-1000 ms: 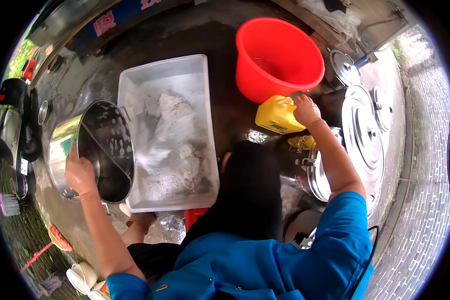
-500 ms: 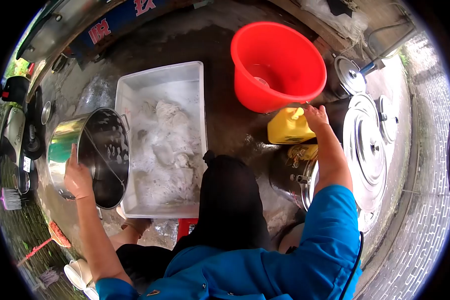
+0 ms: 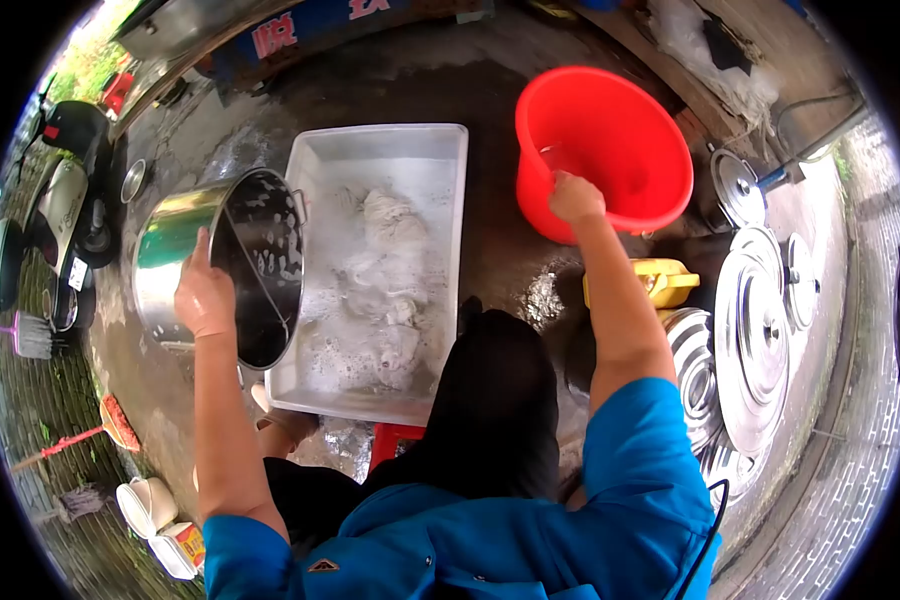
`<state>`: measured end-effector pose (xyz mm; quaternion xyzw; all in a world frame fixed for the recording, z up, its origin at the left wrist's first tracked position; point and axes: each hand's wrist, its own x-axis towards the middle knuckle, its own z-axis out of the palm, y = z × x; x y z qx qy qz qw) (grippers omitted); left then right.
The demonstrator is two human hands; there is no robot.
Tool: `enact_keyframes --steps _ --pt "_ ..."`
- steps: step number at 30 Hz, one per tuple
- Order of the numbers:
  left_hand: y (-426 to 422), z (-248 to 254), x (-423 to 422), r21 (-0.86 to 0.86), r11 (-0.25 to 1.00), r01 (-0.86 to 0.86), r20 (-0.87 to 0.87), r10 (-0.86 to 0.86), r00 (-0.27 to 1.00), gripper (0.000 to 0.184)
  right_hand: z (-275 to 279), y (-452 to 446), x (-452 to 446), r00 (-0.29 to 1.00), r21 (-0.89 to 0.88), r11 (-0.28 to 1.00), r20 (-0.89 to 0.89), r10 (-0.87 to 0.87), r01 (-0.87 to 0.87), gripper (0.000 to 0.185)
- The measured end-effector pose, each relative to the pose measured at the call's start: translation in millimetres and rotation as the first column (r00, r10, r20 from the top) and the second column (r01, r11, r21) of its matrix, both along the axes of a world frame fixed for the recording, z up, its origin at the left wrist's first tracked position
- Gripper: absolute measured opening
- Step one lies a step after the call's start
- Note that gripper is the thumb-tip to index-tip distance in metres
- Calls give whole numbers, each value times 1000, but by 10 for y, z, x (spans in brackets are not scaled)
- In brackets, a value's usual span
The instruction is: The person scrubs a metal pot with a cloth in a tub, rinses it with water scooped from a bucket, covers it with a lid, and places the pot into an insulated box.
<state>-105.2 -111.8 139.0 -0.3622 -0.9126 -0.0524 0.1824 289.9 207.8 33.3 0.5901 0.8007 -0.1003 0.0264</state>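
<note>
My left hand (image 3: 207, 292) is closed on the near rim of a large stainless steel pot (image 3: 175, 240). The pot is tilted, its dark, suds-spotted mouth facing right. My right hand (image 3: 577, 197) grips the near-left rim of a red plastic tub (image 3: 650, 150), with its fingers folded over the edge. Between my arms stands a white rectangular basin (image 3: 460, 240), where pale wet cloth (image 3: 395, 225) lies in sudsy water. A yellow jug (image 3: 670, 275) sits below the tub, partly behind my right forearm.
Steel lids (image 3: 760, 350) and pots are stacked at right. A lidded pot (image 3: 737, 190) stands beside the tub. A red stool (image 3: 390, 440) shows under the basin. At left are a scooter (image 3: 65, 205), a broom (image 3: 32, 335) and white buckets (image 3: 148, 507).
My right hand has left the yellow jug's top and moved up and left onto the red tub's rim. My left hand stays on the pot. The whole view has shifted.
</note>
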Motion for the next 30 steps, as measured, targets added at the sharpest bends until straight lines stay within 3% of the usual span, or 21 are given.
enact_keyframes --steps 6,10,12,15,16,18,19,20,21,23,25,27,30 --pt "27 17 8 43 999 28 41 -30 999 52 -188 -655 -412 976 64 982 141 165 -175 31" --pt "81 91 5 12 1000 4 88 -5 996 53 -4 -1048 -539 992 -58 996 107 67 -61 27" --pt "74 26 -119 39 993 109 3 -109 994 56 -19 -1195 -561 990 -92 986 10 140 -138 28" --pt "150 -89 -172 134 975 178 -15 -178 984 60 -357 -1386 -589 898 108 891 69 435 -440 32" --pt "172 -112 -207 132 975 178 -13 -177 984 60 -227 -1406 -589 898 105 891 69 436 -441 32" --pt "229 -167 -264 102 979 178 33 -182 983 65 27 -1386 -539 830 -272 790 -72 553 -550 42" --pt "264 -142 -233 94 980 176 35 -180 983 65 56 -1240 -502 829 -279 787 -76 553 -550 42" --pt "291 -93 -192 82 983 164 65 -169 983 63 85 -970 -441 922 -646 662 -326 210 -379 46" --pt "317 -56 -163 69 986 153 94 -159 983 61 71 -710 -368 903 -900 333 -366 -223 -283 51" --pt "357 -57 -164 60 985 162 104 -168 980 63 -231 -272 -225 856 -842 527 -351 -379 -112 49" --pt "391 -68 -148 63 985 161 101 -167 981 64 -1078 240 72 963 -435 886 -265 44 -160 63" --pt "385 -168 -204 83 983 166 78 -172 982 65 -1406 168 210 993 -323 942 108 -56 89 77" --pt "384 -250 -402 227 925 304 44 -321 946 66 -2490 -25 321 889 -541 790 -155 -431 289 78"
